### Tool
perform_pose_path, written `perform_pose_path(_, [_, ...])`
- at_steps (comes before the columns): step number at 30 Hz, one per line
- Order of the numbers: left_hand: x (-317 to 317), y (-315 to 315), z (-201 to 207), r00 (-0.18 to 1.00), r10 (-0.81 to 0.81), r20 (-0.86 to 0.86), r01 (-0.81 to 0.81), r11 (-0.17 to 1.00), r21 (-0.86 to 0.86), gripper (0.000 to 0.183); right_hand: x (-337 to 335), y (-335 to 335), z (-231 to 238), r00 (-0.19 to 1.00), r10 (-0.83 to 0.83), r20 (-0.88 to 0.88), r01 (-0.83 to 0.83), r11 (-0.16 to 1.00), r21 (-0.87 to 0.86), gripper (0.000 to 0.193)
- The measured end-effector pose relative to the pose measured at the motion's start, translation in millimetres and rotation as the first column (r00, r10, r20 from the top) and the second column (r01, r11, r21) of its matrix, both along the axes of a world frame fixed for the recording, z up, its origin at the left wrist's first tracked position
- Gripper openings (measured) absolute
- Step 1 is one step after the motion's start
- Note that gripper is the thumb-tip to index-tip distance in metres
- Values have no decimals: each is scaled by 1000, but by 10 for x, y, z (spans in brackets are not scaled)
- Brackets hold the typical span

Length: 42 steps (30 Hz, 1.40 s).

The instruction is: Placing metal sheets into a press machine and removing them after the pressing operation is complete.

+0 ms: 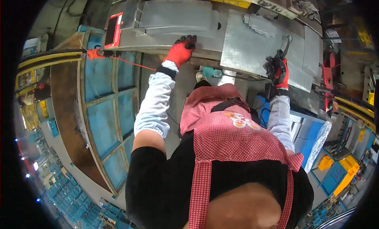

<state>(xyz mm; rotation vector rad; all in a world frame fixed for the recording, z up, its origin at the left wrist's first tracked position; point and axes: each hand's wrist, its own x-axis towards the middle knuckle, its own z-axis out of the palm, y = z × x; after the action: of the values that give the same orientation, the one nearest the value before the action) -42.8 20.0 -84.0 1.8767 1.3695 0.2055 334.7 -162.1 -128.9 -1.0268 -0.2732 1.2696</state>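
Observation:
My left hand [181, 52], in a red glove with dark fingertips, is at the front edge of the metal bench [150, 42]. Its fingers are apart and slightly bent, with nothing seen in them. To the right, my right hand [278, 70], gloved in red and black, is closed around a slim grey metal hand tool [288, 43] with a curved end; its exact kind is unclear. The tool reaches over a large flat metal sheet [244, 51]. Beyond it lies a stack of small jagged-edged metal pieces [260, 25].
Flat metal plates [175, 16] lie at the bench's back left, beside a red-framed dark panel [113, 29]. A blue panelled rack [106, 99] stands left, with a red cord [136, 64] running from it. A blue bin with yellow parts [335, 175] is at lower right.

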Motion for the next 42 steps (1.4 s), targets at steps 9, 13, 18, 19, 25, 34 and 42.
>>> perform_pose_path(9, [50,-54,-41,996,49,-79,-44,996,72,40,66,-19,-48,997,64,-34,-61,995,80,41])
perform_pose_path(13, [29,-19,-113,992,83,-91,-78,995,58,38,81,-25,-40,995,81,65,-82,996,19,41])
perform_pose_path(18, [9,-44,-153,999,13,-41,-5,984,176,38,-15,-37,45,999,-39,21,38,997,68,29])
perform_pose_path(19, [8,-55,-142,997,-7,-73,21,982,187,40,-29,-48,73,997,-41,69,35,996,82,33])
perform_pose_path(25, [49,-97,-45,998,17,-67,-2,978,211,41,-49,-29,136,988,-61,-141,61,998,-5,25])
perform_pose_path(34, [3,-89,-114,1000,13,-3,-12,971,240,41,-273,27,457,996,-92,-12,92,996,-17,41])
perform_pose_path(42, [282,-163,669,977,107,184,-80,986,-149,40,-408,620,1776,870,124,477,-178,982,70,59])
